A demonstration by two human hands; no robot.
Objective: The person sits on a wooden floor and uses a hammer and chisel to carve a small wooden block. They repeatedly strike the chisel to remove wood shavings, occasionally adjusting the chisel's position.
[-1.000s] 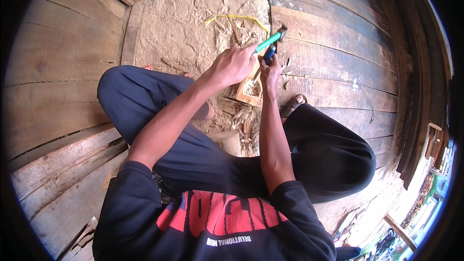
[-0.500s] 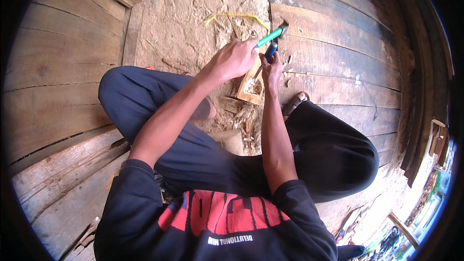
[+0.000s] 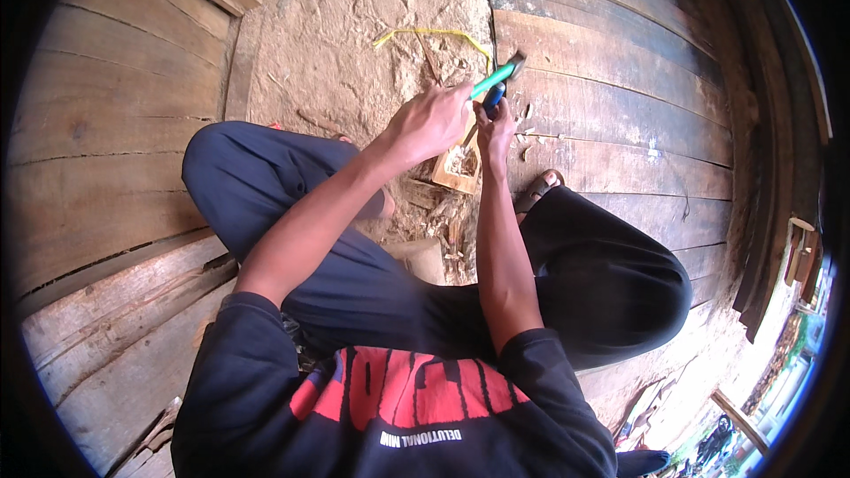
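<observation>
I sit cross-legged over a small carved wooden block (image 3: 457, 166) that lies on sandy ground. My left hand (image 3: 429, 122) is shut on a green-handled hammer (image 3: 492, 80), whose head is raised just above and to the right of the block. My right hand (image 3: 496, 131) grips a blue-handled chisel (image 3: 491, 99) held upright over the block's far edge. The chisel's tip is hidden behind my fingers. Both hands are close together, almost touching.
Wood chips (image 3: 531, 134) lie around the block. A yellow cord (image 3: 434, 34) curls on the sand beyond it. Wide weathered planks (image 3: 611, 115) run along the right, more boards (image 3: 106, 168) on the left. My sandalled foot (image 3: 540, 188) rests near the block.
The hammer head rose slightly and came back down to about the same height. Both hands stay over the block.
</observation>
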